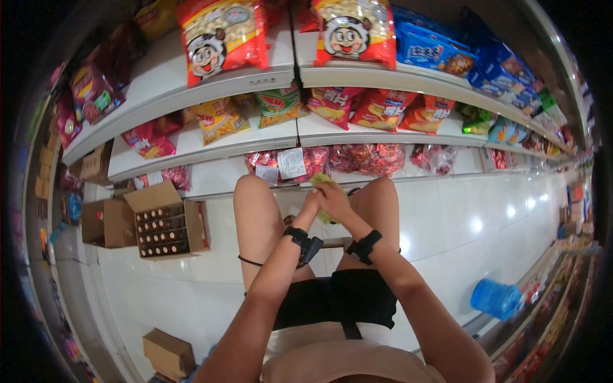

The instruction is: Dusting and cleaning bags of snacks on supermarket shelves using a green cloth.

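Observation:
A crumpled yellow-green cloth is bunched up between my knees, in front of the lowest shelf. My right hand grips it, and cloth sticks out above and below the fingers. Pressed against the right hand is my left hand; its fingers are mostly hidden, so whether it also holds cloth is unclear. Both wrists wear black straps. Just beyond the hands, clear bags of red-wrapped sweets lie on the bottom shelf.
Snack bags line the shelves ahead, with large red bags jutting over the upper edge. An open carton of bottles stands on the floor at left, beside another open carton. A blue water jug lies at right; a cardboard box sits behind left.

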Tool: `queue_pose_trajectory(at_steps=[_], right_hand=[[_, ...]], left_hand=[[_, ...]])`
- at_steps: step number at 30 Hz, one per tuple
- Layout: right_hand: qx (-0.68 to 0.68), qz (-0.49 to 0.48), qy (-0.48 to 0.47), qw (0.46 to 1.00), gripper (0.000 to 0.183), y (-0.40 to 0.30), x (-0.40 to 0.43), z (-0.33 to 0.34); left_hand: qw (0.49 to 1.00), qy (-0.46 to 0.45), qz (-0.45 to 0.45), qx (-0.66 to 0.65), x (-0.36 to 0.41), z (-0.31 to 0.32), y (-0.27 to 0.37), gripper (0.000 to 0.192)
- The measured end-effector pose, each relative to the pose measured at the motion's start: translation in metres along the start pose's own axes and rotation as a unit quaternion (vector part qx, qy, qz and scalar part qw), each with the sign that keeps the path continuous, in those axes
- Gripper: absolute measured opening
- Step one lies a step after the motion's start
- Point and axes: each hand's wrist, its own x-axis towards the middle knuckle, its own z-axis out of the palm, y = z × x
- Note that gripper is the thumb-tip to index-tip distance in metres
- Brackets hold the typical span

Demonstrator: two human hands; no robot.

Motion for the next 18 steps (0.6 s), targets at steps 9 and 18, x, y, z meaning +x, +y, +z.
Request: queue_pose_trajectory(at_steps=[9,18], right_hand=[[0.551,0.293,-0.139,0.769,0.042,0.020,0.013,-0.012],[0.278,0.103,-0.186,0.937,0.041,0.072,0.002,0.017]], left_hand=[[0.969,0.118,-0.099,-0.195,-0.024,-0.032,0.016,0.024],[0.938,0.050,-0.067,-0.336,-0.092,-0.007,0.054,0.028]])
